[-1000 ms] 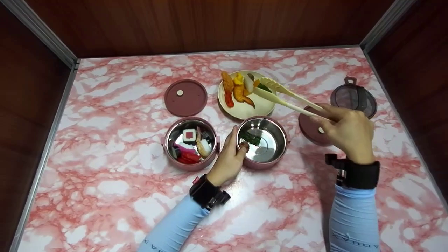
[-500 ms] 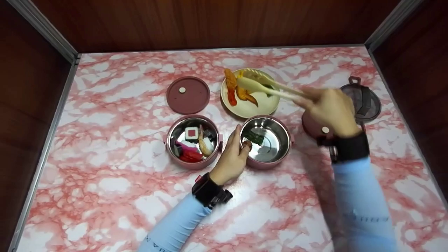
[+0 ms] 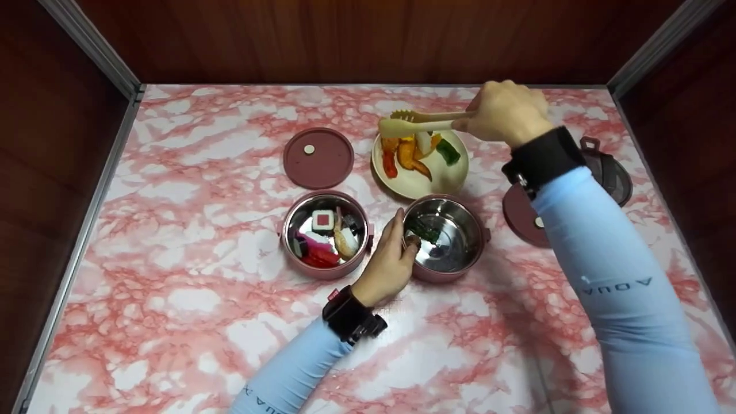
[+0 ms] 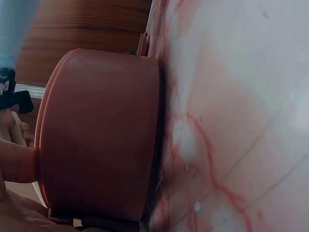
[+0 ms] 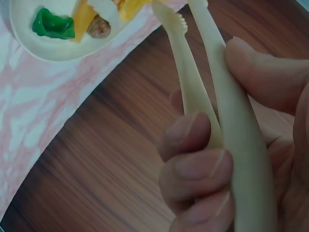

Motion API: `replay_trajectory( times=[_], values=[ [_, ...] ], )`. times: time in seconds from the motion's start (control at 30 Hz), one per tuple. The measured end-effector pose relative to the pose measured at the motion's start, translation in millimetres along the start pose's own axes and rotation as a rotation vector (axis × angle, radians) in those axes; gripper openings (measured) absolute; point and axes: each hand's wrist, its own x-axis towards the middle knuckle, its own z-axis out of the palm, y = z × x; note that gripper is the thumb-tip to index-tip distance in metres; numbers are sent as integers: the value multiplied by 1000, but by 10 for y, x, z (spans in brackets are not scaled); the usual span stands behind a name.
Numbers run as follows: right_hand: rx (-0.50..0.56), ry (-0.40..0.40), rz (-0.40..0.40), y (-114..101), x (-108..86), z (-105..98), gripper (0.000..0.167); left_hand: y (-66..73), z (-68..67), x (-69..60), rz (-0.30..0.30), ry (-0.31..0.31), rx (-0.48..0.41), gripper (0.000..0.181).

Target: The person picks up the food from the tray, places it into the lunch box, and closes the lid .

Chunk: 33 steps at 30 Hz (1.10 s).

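My left hand (image 3: 386,270) grips the near left rim of a pink steel-lined food container (image 3: 443,276), thumb over the edge and fingers along the outside. Dark green leafy food (image 3: 424,231) lies inside it, with a small brown piece at my thumb tip. In the left wrist view, the container's outer wall (image 4: 101,130) fills the middle. My right hand (image 3: 509,112) holds cream tongs (image 3: 428,125), fingers curled round both arms. The tong tips hover over the far left of a cream plate (image 3: 451,183) of food pieces; whether they touch any food, I cannot tell.
A second container (image 3: 323,273) with sushi and other food pieces stands left of my left hand. One dark red lid (image 3: 319,164) lies behind it, another lid (image 3: 520,218) under my right forearm. A grey transparent lid (image 3: 618,181) sits at the right. Wooden walls (image 3: 368,40) enclose the table.
My right hand has moved up and to the left, carrying the tong tips from the plate's middle to its far left. The left hand keeps its grip on the container.
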Motion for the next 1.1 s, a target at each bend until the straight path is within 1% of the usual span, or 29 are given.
replay_trajectory(
  times=[0.17,0.3,0.4,0.5,0.6,0.7,0.87,0.97,1.1],
  values=[
    [-57,9,-33,-59,34,-19,52,-6,10,2,2,1,-8,70],
    [-115,6,-57,-108,36,-72,48,-16,11,6,5,3,-3,69],
    [-197,-2,-85,-195,48,-119,45,-13,6,5,10,8,9,68],
    [-309,0,-128,-321,67,-154,42,-2,4,2,17,8,14,68],
    [-404,14,-182,-447,90,-157,40,7,2,-3,18,7,13,68],
    [-465,38,-231,-529,118,-129,40,10,13,3,23,7,10,68],
    [-499,91,-268,-514,157,-85,37,7,41,22,49,10,18,67],
    [-496,125,-271,-455,155,-74,35,4,49,24,56,12,25,67],
    [-467,145,-267,-387,127,-79,35,5,40,18,47,12,24,67]
  ],
)
